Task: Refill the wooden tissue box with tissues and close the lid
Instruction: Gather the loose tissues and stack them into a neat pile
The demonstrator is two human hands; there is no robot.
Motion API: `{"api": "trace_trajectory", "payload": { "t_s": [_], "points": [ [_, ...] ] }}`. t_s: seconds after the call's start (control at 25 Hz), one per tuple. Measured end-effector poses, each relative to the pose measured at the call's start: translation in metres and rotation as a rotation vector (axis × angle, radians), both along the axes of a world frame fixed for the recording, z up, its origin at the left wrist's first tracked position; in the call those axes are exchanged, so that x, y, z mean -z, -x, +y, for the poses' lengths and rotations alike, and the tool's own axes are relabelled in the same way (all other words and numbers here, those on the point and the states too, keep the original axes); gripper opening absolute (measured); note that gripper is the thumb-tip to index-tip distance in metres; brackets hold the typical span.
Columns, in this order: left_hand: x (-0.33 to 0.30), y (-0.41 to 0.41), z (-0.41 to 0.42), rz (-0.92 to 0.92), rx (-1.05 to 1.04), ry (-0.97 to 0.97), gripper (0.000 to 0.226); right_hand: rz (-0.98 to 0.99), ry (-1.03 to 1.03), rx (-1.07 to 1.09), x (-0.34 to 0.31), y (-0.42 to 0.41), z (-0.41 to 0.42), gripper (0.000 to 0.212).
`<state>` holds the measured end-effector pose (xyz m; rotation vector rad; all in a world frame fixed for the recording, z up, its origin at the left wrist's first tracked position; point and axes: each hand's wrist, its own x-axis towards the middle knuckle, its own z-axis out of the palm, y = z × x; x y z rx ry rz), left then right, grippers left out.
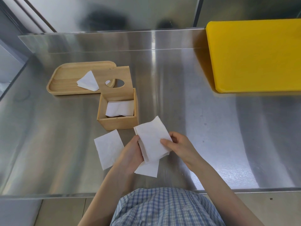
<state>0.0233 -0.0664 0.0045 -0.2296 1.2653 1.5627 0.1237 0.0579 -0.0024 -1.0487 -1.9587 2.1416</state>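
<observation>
Landmark for all positions: the wooden tissue box (118, 123), standing on the steel worktop (187, 103).

Left and behind the box: a wooden tray (65, 82) carrying a few folded tissues (88, 82). The tray's right end lies just behind the box's lid (116, 84), which stands raised at the rear edge, its oval opening facing the camera.

Inside the box: a low layer of tissues (119, 108); the box is far from full.

In front of the box, slightly left: one loose tissue (108, 148) flat on the worktop.

In front of the box, slightly right: the stack of tissues (152, 142), held above the worktop. The left hand (132, 154) supports it from beneath and the side, fingers closed around its edge. The right hand (179, 144) pinches the right edge, thumb on top. One sheet hangs loose below the stack.

Far right of the box: a yellow board (254, 56), well apart, not involved.

Assessment: the stack is being squared before loading. Recommended: align the edges, tuck in the hanging sheet, lower the stack flat onto the layer already inside, keeping corners clear of the walls. The loose tissue remains to be loaded, and the lid is not yet shut.
</observation>
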Motion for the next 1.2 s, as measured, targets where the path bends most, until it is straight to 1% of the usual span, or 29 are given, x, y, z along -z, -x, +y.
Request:
{"api": "trace_trajectory", "payload": {
  "t_s": [0.16, 0.24, 0.32, 0.4, 0.48, 0.56, 0.68, 0.8, 0.84, 0.88, 0.96, 1.08, 1.12, 1.2],
  "points": [
    [-0.002, -0.001, 0.002, 0.027, -0.016, -0.033, 0.035, -0.059, -0.036, -0.002, 0.006, -0.001, -0.003, 0.006],
    [-0.001, -0.001, 0.001, 0.013, -0.036, -0.046, 0.04, -0.058, -0.049, 0.009, 0.007, -0.001, -0.005, 0.006],
    [0.0, -0.001, 0.001, 0.003, -0.035, -0.052, 0.048, -0.055, -0.054, 0.01, 0.007, 0.0, -0.007, 0.011],
    [0.001, 0.0, 0.001, 0.014, -0.016, -0.038, 0.05, -0.056, -0.06, 0.006, 0.007, 0.001, -0.009, 0.011],
    [0.0, -0.001, 0.0, 0.012, -0.001, -0.002, 0.046, -0.075, -0.09, -0.012, 0.007, 0.001, -0.012, 0.007],
    [0.002, 0.0, -0.004, 0.052, 0.002, 0.057, 0.042, -0.091, -0.108, -0.031, 0.007, 0.002, -0.014, 0.007],
    [0.003, 0.002, -0.015, 0.078, -0.001, 0.041, 0.04, -0.098, -0.116, -0.036, 0.005, 0.004, -0.019, 0.006],
    [0.001, 0.009, -0.024, 0.068, -0.017, 0.049, 0.035, -0.107, -0.171, 0.063, 0.005, 0.006, -0.023, 0.006],
    [0.0, 0.012, -0.027, 0.073, -0.033, 0.06, 0.031, -0.125, -0.232, 0.087, 0.006, 0.006, -0.023, 0.007],
    [0.0, 0.016, -0.031, 0.079, -0.049, 0.073, 0.027, -0.165, -0.329, 0.08, 0.007, 0.005, -0.024, 0.012],
    [0.0, 0.023, -0.038, 0.087, -0.063, 0.077, 0.02, -0.272, -0.519, -0.003, 0.01, 0.005, -0.026, 0.027],
    [-0.004, 0.027, -0.048, 0.087, -0.059, 0.035, 0.013, -0.469, -0.705, -0.174, 0.017, 0.009, -0.036, 0.046],
    [-0.004, 0.028, -0.051, 0.083, -0.058, 0.025, 0.014, -0.516, -0.764, -0.205, 0.019, 0.011, -0.039, 0.049],
    [-0.003, 0.031, -0.056, 0.079, -0.06, 0.014, 0.015, -0.551, -0.814, -0.209, 0.021, 0.017, -0.042, 0.045]
  ]
}}
